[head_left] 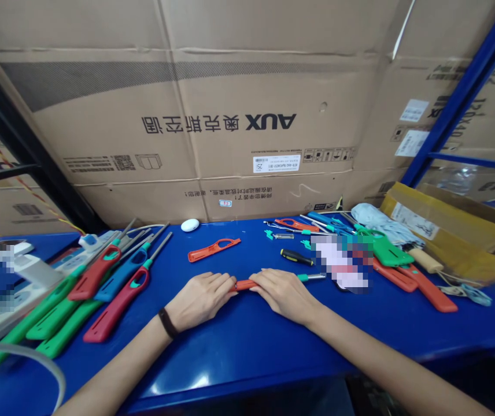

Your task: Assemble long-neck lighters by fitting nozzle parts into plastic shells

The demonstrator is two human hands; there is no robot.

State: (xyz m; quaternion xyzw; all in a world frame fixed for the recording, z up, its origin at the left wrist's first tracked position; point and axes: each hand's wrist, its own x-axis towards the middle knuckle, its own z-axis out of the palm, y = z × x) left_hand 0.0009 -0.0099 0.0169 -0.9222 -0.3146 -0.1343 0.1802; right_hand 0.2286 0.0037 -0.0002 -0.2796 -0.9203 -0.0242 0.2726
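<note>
Both my hands rest on the blue table [247,341] and press on one orange stick lighter [245,284] lying flat between them. My left hand [199,300], with a black wristband, has its fingers curled over the lighter's left end. My right hand [284,294] covers its right part, fingers closed over it. A teal collar and thin metal nozzle [312,277] stick out to the right of my right hand.
Several finished red, green and blue lighters [100,289] lie at the left. An orange half shell [213,249] and a black screwdriver [296,257] lie behind my hands. More shells and parts [386,254] sit at right, by a yellow-taped box [451,231]. Large cardboard boxes [230,115] wall the back.
</note>
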